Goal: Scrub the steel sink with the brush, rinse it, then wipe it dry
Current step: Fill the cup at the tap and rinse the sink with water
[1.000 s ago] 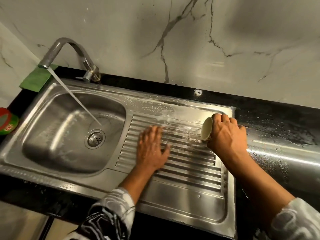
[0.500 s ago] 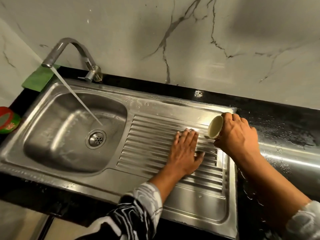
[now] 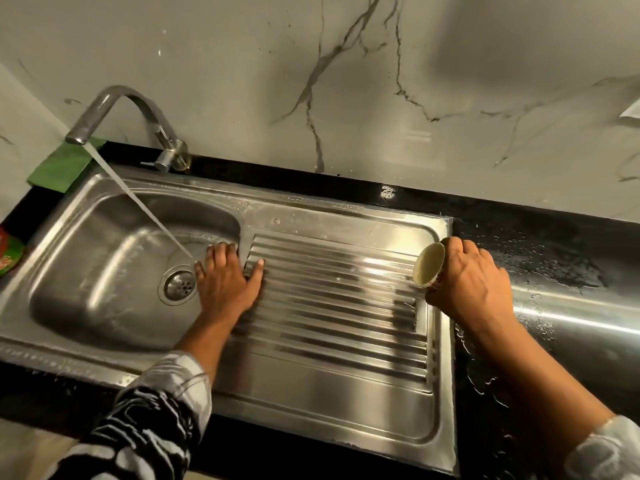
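Observation:
The steel sink (image 3: 104, 271) has a basin on the left and a ribbed drainboard (image 3: 332, 306) on the right. Water runs from the curved tap (image 3: 114, 109) into the basin near the drain (image 3: 178, 285). My left hand (image 3: 227, 278) lies flat with straight fingers at the drainboard's left edge, fingertips over the basin rim. My right hand (image 3: 467, 282) grips a small cream cup (image 3: 428, 263), tipped on its side with its mouth facing left, at the drainboard's right edge. No brush is visible.
A green cloth (image 3: 62, 168) lies behind the basin at the far left. A red and green container (image 3: 8, 254) sits at the left edge. The black counter (image 3: 540, 265) to the right is wet, and a marble wall stands behind.
My left hand has swept left across the ribs, from the drainboard's middle to the basin's edge. My right hand with the tipped cup has stayed at the right edge.

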